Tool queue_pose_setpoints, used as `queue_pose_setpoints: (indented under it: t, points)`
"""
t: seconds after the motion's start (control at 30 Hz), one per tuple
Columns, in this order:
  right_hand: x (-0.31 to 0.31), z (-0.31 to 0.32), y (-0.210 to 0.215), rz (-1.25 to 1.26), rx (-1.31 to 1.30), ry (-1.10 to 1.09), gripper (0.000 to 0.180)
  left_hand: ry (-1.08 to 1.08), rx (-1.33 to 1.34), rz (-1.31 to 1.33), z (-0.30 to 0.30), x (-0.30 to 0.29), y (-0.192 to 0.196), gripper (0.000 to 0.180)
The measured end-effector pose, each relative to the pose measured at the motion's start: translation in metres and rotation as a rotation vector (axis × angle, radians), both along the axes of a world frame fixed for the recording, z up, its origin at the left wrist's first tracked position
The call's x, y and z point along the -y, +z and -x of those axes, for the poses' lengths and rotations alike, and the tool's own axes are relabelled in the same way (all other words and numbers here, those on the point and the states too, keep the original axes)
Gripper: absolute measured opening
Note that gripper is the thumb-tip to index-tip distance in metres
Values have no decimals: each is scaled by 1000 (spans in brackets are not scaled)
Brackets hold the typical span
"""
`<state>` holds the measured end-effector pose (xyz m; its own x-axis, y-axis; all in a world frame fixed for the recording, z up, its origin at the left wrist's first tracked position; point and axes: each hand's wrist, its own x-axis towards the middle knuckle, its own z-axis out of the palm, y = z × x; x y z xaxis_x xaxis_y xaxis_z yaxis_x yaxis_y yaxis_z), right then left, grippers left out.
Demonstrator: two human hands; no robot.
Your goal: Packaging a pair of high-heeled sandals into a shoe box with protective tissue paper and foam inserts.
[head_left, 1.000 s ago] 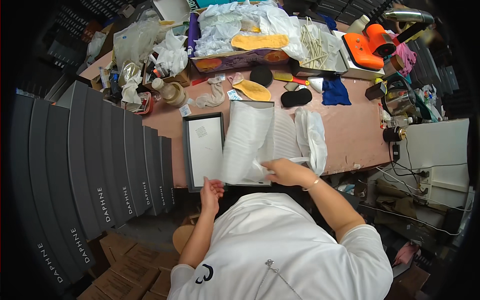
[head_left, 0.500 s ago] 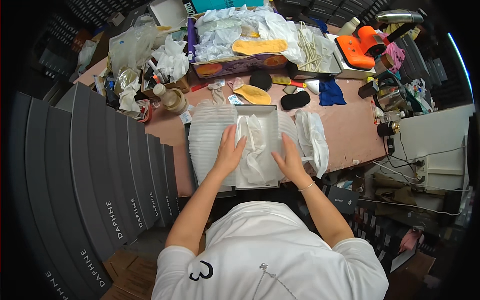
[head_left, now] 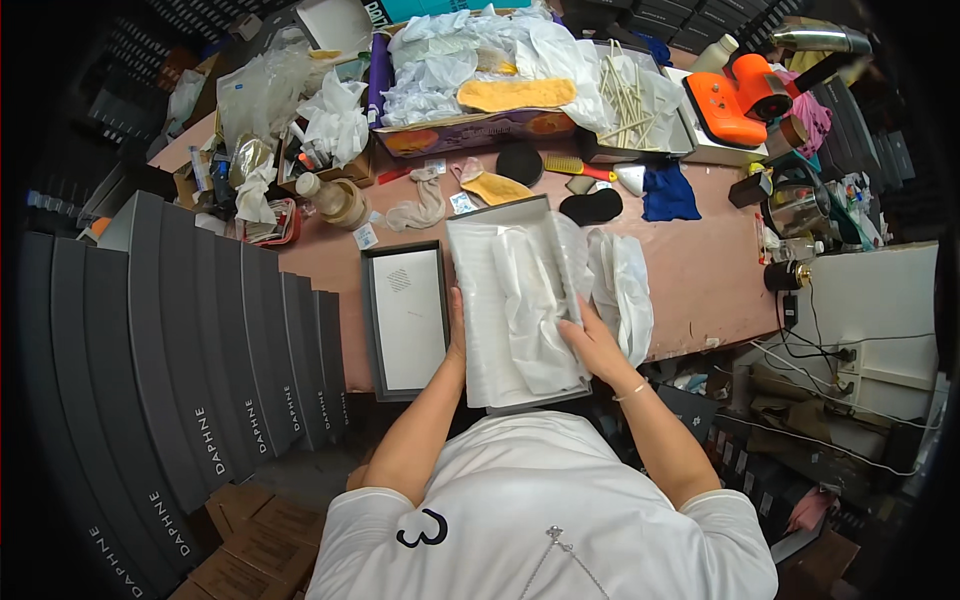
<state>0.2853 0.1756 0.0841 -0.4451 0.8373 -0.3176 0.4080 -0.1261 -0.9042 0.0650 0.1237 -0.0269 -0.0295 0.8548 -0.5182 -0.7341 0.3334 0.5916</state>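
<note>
– Between the two hands, near side of the table (head_left: 712,285): one open box (head_left: 515,213), long side running away from the wearer. Foam sheet (head_left: 478,335) along its left half, white paper bundle (head_left: 530,300) lying inside; whatever the paper covers is hidden.

– Left hand (head_left: 457,328)?

– At the box's left side, fingers stretched up along the wall. Thumb not made out; cannot tell whether it pinches the wall or merely rests against it.

– Right hand (head_left: 598,346)?

– At the box's right side. Thumb reaches inward over the paper bundle, forefinger up along the foam there. Other fingers mostly hidden; cannot tell how firmly they close.

– Neighbours of the box?

– Just left, a shallow grey tray (head_left: 412,345), white inside. Just right, a second white bundle (head_left: 622,290). Tabletop pink, scuffed at its near edge.

– Beyond the box?

– Nearest, an orange insole (head_left: 497,188) and a black pad (head_left: 590,207); blue cloth (head_left: 669,192) right of those. Farther back, a purple carton (head_left: 480,137) heaped with crumpled white paper; far right, an orange machine (head_left: 725,108).

– Room?

– Well left of the box, stacked dark grey boxes (head_left: 210,330); below them, brown cartons (head_left: 265,550). Well right, loose cables (head_left: 820,345).
</note>
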Motion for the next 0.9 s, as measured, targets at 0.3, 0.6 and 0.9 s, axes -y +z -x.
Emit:
queue_pose_setpoints:
  t: [0.3, 0.6, 0.9]
  points:
    - [9, 34, -32, -515, 157, 129, 76, 115, -852, -27, 32, 41, 45, 52]
    - [18, 91, -75, -580, 936, 340, 81, -55, -832, -261, 40, 55, 83, 41]
    - [-6, 46, 52, -328, 106, 150, 42, 39, -381, -16, 48, 39, 95, 66]
